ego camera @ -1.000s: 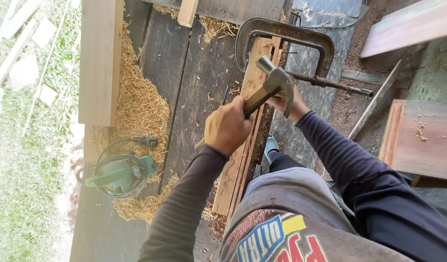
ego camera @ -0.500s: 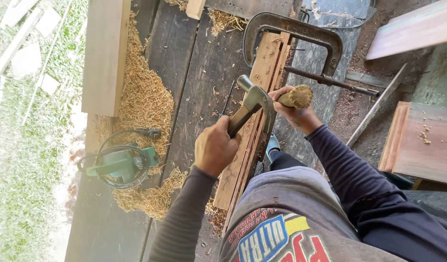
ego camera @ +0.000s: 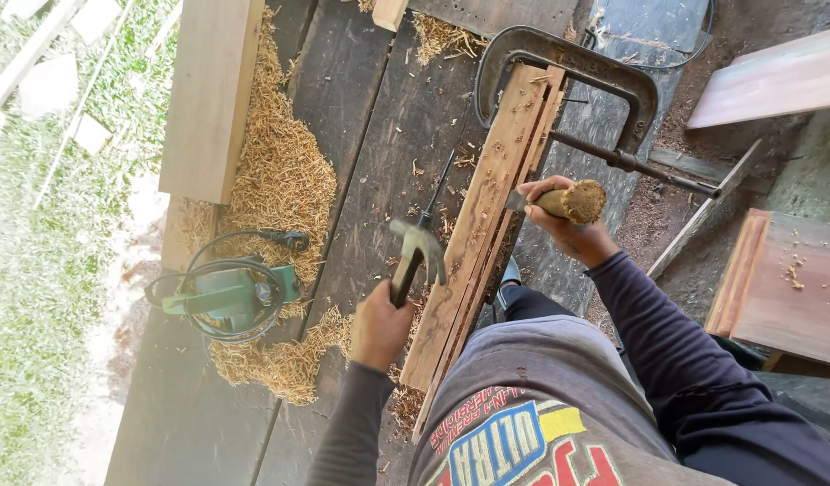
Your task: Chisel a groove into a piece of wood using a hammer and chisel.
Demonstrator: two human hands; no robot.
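Observation:
My left hand [ego camera: 379, 328] grips the handle of a claw hammer [ego camera: 419, 245], whose metal head hangs just left of a long wooden plank [ego camera: 487, 207]. My right hand [ego camera: 568, 236] holds a chisel [ego camera: 581, 200] by its worn wooden handle, with the blade set against the plank's right edge. The plank lies on a dark workbench [ego camera: 379, 126] and is pinned at its far end by a big metal C-clamp [ego camera: 568, 54]. The hammer head and the chisel handle are well apart.
A green power tool [ego camera: 226, 292] with a coiled black cord lies on wood shavings [ego camera: 284, 180] at the left. A thick pale beam [ego camera: 212, 90] sits at the upper left. Reddish boards [ego camera: 793, 288] stand at the right. Grass shows at the far left.
The hammer head was against the chisel handle a second ago. My left hand has since drawn it back down and to the left, away from the chisel. My right hand stays at the plank.

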